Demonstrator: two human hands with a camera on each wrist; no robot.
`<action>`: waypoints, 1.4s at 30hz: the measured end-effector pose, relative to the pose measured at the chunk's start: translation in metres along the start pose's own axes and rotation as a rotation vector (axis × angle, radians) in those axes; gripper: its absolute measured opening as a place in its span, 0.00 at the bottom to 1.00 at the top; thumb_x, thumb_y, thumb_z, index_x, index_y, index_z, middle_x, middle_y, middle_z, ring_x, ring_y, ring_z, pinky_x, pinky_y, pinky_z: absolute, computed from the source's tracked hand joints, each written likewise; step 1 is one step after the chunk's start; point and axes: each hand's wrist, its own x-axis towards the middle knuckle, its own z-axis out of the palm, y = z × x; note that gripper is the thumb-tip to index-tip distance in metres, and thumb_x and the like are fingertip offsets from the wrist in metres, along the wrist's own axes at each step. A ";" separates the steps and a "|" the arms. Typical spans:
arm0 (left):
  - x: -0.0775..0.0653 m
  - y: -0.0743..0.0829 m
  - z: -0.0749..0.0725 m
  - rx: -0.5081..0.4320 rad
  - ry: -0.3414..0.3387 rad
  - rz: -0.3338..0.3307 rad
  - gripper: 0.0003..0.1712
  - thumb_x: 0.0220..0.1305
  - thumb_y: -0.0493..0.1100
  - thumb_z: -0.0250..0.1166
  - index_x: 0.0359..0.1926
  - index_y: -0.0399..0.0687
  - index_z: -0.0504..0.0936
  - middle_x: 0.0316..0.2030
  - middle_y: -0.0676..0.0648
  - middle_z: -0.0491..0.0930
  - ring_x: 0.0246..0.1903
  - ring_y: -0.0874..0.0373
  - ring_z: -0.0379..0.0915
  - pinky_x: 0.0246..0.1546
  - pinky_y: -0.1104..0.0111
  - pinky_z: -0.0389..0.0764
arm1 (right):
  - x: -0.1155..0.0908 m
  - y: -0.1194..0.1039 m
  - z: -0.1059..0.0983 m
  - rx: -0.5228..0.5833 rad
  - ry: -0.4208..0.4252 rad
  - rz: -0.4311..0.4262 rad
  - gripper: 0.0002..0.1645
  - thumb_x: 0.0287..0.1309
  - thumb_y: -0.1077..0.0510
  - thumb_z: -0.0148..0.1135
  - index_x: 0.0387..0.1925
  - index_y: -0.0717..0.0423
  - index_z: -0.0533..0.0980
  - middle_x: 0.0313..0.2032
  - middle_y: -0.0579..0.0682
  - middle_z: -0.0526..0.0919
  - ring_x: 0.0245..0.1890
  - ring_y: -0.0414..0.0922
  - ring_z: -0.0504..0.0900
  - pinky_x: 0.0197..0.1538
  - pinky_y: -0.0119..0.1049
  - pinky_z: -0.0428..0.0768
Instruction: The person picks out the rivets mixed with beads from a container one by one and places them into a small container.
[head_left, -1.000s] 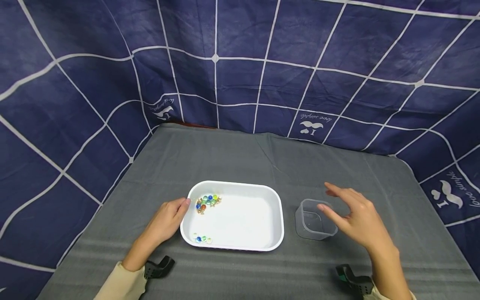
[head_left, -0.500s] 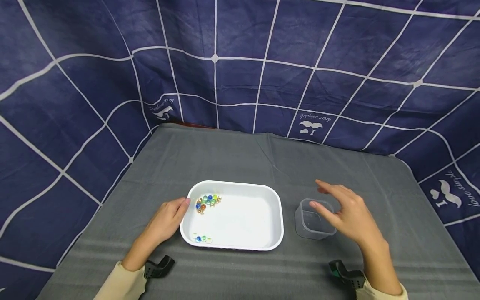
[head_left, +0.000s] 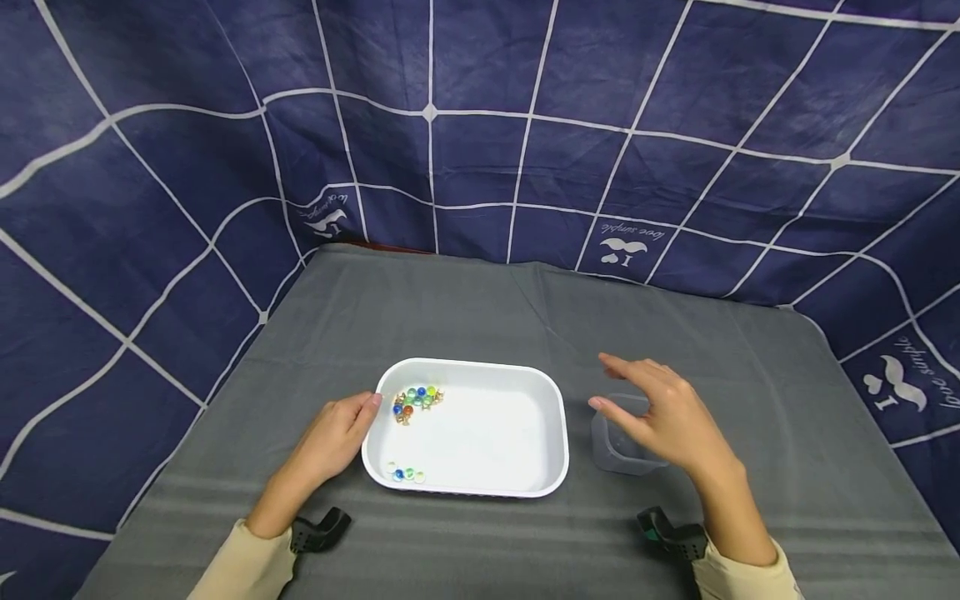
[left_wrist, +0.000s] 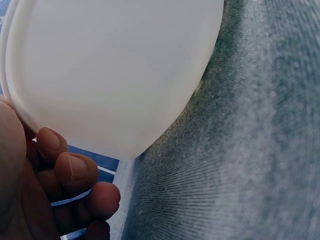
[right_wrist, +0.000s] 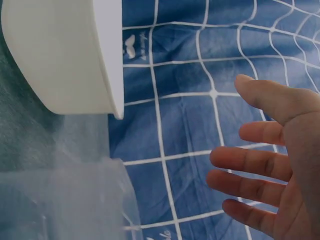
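Observation:
My left hand point(head_left: 330, 442) grips the left rim of a white tray point(head_left: 487, 429), thumb on the edge. In the left wrist view its curled fingers point(left_wrist: 77, 167) sit by the tray's outer wall point(left_wrist: 125, 80). Inside the tray, colored glass marbles point(head_left: 422, 391) and small gold star-like charms point(head_left: 406, 420) cluster at the upper left; several more marbles point(head_left: 409, 474) lie at the lower left. My right hand point(head_left: 667, 417) hovers, fingers spread and holding nothing, above a clear plastic container point(head_left: 622, 460) and partly hides it. The right wrist view shows that hand point(right_wrist: 305, 165) apart from the container point(right_wrist: 70, 200).
A grey cloth point(head_left: 450, 308) covers the table. Dark blue curtains point(head_left: 480, 150) with white grid lines rise at the back and both sides. A black wrist mount point(head_left: 321, 531) is strapped to the left wrist, another mount point(head_left: 671, 533) to the right.
My right hand has moved left across the clear container toward the tray, fingers still spread. The left hand, the tray and its contents have stayed in place.

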 end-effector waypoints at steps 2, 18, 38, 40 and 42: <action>0.001 0.001 0.000 -0.005 -0.006 0.002 0.19 0.76 0.42 0.52 0.24 0.46 0.72 0.17 0.54 0.64 0.21 0.59 0.63 0.21 0.67 0.63 | 0.001 -0.001 0.003 0.008 -0.011 -0.014 0.28 0.54 0.47 0.74 0.53 0.58 0.81 0.42 0.49 0.86 0.38 0.46 0.83 0.45 0.42 0.75; -0.001 0.001 0.003 -0.037 0.060 -0.012 0.19 0.73 0.42 0.56 0.21 0.48 0.70 0.16 0.56 0.60 0.17 0.62 0.58 0.18 0.69 0.60 | 0.017 -0.008 0.021 0.073 -0.048 -0.039 0.28 0.55 0.47 0.72 0.53 0.57 0.81 0.41 0.47 0.86 0.38 0.44 0.82 0.45 0.45 0.77; -0.002 0.000 0.003 -0.056 0.048 -0.024 0.21 0.75 0.43 0.55 0.21 0.48 0.65 0.16 0.55 0.58 0.17 0.63 0.55 0.17 0.70 0.58 | 0.040 -0.014 0.035 0.125 -0.055 -0.011 0.28 0.52 0.52 0.74 0.54 0.58 0.80 0.37 0.49 0.85 0.39 0.46 0.83 0.46 0.49 0.78; -0.002 0.000 0.002 -0.054 0.047 -0.024 0.21 0.75 0.43 0.55 0.21 0.48 0.66 0.16 0.55 0.58 0.17 0.63 0.55 0.17 0.70 0.58 | 0.041 -0.014 0.037 0.131 -0.061 -0.010 0.28 0.52 0.52 0.74 0.54 0.59 0.80 0.37 0.50 0.86 0.39 0.47 0.83 0.46 0.50 0.79; -0.002 0.000 0.002 -0.055 0.045 -0.022 0.21 0.75 0.42 0.55 0.21 0.48 0.66 0.16 0.55 0.59 0.17 0.63 0.56 0.17 0.70 0.58 | 0.043 -0.015 0.038 0.137 -0.064 -0.009 0.28 0.52 0.52 0.74 0.54 0.59 0.80 0.37 0.50 0.86 0.39 0.47 0.83 0.46 0.50 0.79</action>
